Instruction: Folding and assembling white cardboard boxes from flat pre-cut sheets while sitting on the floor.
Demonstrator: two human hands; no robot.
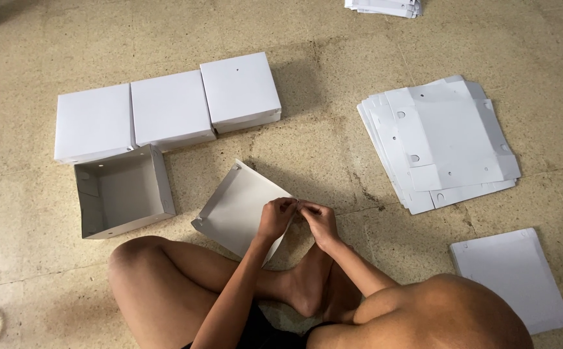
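Note:
I sit cross-legged on the floor with a white cardboard box blank (236, 207) partly folded in front of my legs. My left hand (275, 216) and my right hand (317, 218) meet at its right corner, both with fingers pinched on the cardboard edge there. The blank lies tilted, its side flaps raised. To its left stands an open white box (123, 190) with its walls up and hollow side facing me.
Three closed white boxes (168, 106) stand in a row behind the open one. A stack of flat die-cut blanks (439, 142) lies to the right. Another flat white stack (514, 274) lies near my right knee, and more sheets (385, 6) at the top edge.

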